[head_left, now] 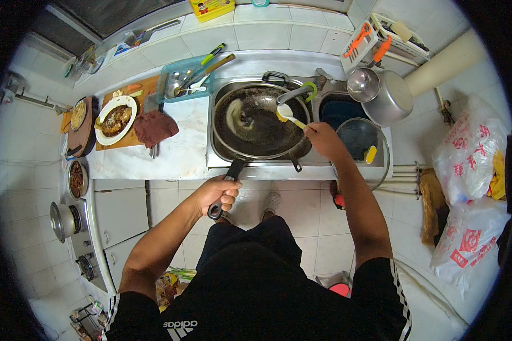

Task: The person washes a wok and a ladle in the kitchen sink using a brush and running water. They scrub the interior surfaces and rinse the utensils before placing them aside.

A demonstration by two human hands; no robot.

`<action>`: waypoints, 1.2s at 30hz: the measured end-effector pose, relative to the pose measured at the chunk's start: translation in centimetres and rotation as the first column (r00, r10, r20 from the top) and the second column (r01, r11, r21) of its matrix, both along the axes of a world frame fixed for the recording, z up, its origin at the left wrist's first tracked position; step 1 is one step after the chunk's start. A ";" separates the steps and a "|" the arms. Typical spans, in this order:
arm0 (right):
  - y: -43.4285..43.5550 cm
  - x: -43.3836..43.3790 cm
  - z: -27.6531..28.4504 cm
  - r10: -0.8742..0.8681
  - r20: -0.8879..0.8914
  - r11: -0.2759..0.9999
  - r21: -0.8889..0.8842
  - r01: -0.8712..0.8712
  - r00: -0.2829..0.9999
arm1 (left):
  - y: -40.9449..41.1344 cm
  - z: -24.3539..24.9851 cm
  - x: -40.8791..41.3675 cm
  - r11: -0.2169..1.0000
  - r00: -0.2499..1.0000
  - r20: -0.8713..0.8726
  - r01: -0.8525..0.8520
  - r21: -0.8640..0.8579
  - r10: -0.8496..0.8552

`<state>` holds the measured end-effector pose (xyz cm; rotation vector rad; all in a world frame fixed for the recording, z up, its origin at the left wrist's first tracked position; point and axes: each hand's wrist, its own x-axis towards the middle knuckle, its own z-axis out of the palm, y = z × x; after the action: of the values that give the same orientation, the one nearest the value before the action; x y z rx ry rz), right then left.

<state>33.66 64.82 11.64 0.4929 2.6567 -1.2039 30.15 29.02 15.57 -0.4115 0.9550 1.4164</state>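
Note:
A large dark wok [264, 136] rests over the left sink basin, its black handle [235, 170] pointing toward me. My left hand [221, 194] is closed around that handle. In my right hand [324, 138] is a dish brush [298, 123] with a white head and a pale yellow handle; its yellowish underside touches the wok's inner right side. The faucet spout [294, 94], with a green ring on it, reaches over the wok. Pale, cloudy liquid or foam lies in the wok's left part.
A glass lid [385, 147] leans over the right basin [339, 111]. Upper left of the wok is a teal basket [164, 88] of utensils. Farther left are a brown cloth [155, 128] and a plate of food [130, 102]. A metal pot [390, 98] stands at right.

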 end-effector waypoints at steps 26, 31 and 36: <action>0.9 0.5 4.6 0.027 0.125 1.000 0.003 -0.028 0.992 | -2.2 0.6 -4.4 0.983 0.932 0.351 0.029 0.182 -0.093; 1.4 -0.5 0.2 -0.094 0.204 0.960 -0.242 0.143 0.974 | 1.6 5.0 -1.7 0.932 0.906 -0.324 0.166 -0.322 -0.273; 1.2 -0.1 -3.1 -0.193 0.189 0.883 -0.395 0.255 0.963 | 0.2 2.1 -1.1 0.710 0.415 -0.618 0.104 -0.696 -0.667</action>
<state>33.59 65.97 8.54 0.7906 2.1739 -1.6767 29.06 29.18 17.68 0.1847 2.1825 0.7543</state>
